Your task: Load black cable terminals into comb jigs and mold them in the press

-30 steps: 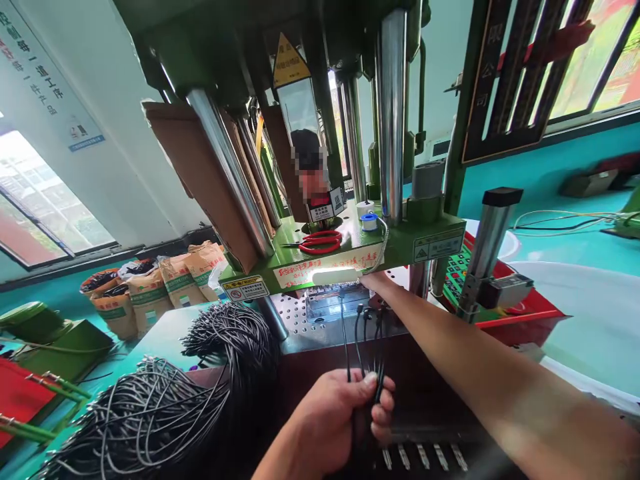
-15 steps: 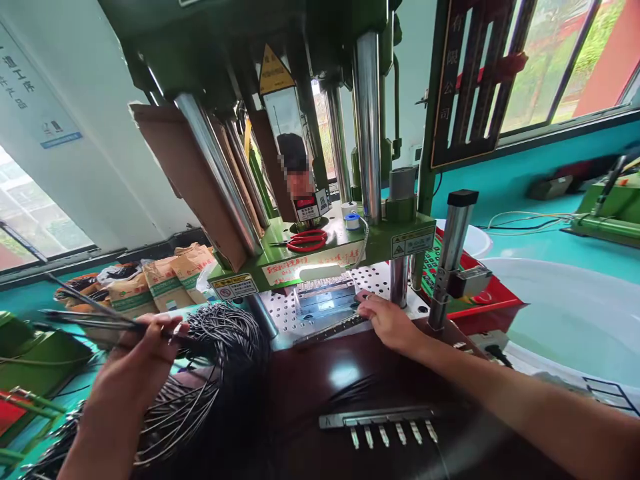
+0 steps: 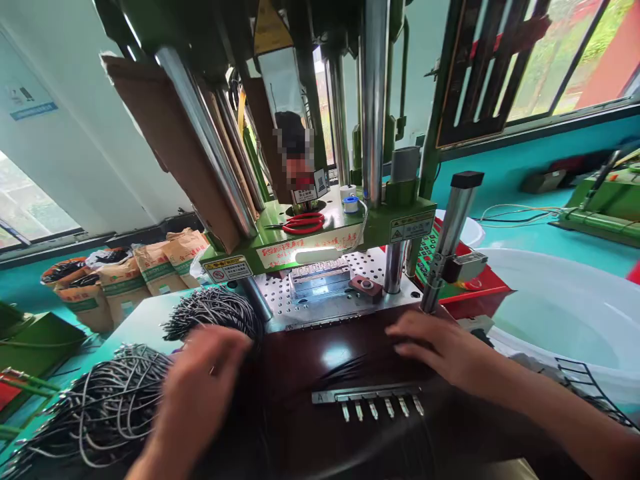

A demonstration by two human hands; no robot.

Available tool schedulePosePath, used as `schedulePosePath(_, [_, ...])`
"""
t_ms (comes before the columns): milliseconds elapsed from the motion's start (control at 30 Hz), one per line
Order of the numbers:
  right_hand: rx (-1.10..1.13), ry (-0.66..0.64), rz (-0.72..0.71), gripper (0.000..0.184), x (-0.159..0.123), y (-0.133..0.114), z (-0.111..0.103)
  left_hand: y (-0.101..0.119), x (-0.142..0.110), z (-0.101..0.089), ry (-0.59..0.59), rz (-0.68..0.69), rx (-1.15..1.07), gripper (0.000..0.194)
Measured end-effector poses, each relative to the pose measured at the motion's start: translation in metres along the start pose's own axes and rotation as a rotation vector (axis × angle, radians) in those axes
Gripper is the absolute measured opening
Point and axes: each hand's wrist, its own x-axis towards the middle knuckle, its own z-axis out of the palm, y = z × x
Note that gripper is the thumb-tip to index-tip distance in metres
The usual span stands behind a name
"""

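Note:
My left hand is smeared by motion in front of a bundle of black cables; its fingers cannot be made out, and no cable shows plainly in it. My right hand hovers above the dark brown tabletop, fingers stretched out and thumb apart, with nothing in it. Between the hands lies a metal bar marked A, with several silver connectors sticking out along its near side. Loose black cables lie just behind the bar. A metal mould sits on the press's perforated plate.
A green press with steel columns stands ahead, red-handled pliers on its ledge. A brown block is right of the mould. More cables pile at left. Paper sacks, a red tray and a white tub stand around.
My left hand has moved right; the black cables that were in it no longer show there. My right hand has drawn back from the brown block beside the mould toward me.

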Motion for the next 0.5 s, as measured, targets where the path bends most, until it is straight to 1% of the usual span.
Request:
schedulePosePath(33, [0.049, -0.098, 0.027, 0.031, -0.018, 0.002, -0.004, 0.014, -0.015, 0.017, -0.218, 0.111, -0.102, 0.019])
schedulePosePath(67, [0.076, -0.168, 0.045, 0.033, -0.033, 0.004, -0.005, 0.025, -0.028, 0.035, -0.398, 0.173, -0.130, 0.020])
schedulePosePath(100, [0.094, -0.208, 0.062, 0.035, -0.046, 0.006, -0.004, 0.032, -0.039, 0.051, -0.513, 0.183, -0.113, 0.024])
schedulePosePath(133, [0.097, -0.220, 0.074, 0.036, -0.055, 0.009, -0.002, 0.037, -0.046, 0.066, -0.566, 0.169, -0.090, 0.025])
schedulePosePath(167, [0.094, -0.204, 0.083, 0.035, -0.061, 0.010, 0.002, 0.039, -0.050, 0.076, -0.587, 0.146, -0.069, 0.025])
schedulePosePath(200, [0.090, -0.177, 0.088, 0.032, -0.065, 0.010, 0.006, 0.040, -0.053, 0.083, -0.583, 0.120, -0.052, 0.022])
schedulePosePath(233, [0.088, -0.148, 0.090, 0.029, -0.065, 0.010, 0.009, 0.040, -0.053, 0.086, -0.568, 0.100, -0.051, 0.020])
schedulePosePath(300, [0.102, -0.112, 0.090, 0.023, -0.059, 0.007, 0.010, 0.038, -0.049, 0.084, -0.523, 0.077, -0.103, 0.015])
schedulePosePath(367, [0.144, -0.069, 0.088, 0.020, -0.042, 0.004, 0.005, 0.036, -0.040, 0.077, -0.454, 0.027, -0.246, 0.013])
schedulePosePath(400, [0.169, -0.031, 0.092, 0.019, -0.030, 0.003, 0.001, 0.035, -0.032, 0.076, -0.426, -0.035, -0.357, 0.012])
schedulePosePath(433, [0.192, 0.022, 0.099, 0.018, -0.015, 0.002, -0.003, 0.035, -0.021, 0.076, -0.405, -0.135, -0.502, 0.012])
schedulePosePath(500, [0.210, 0.147, 0.125, 0.019, 0.023, 0.004, -0.006, 0.033, 0.006, 0.085, -0.366, -0.391, -0.804, 0.019])
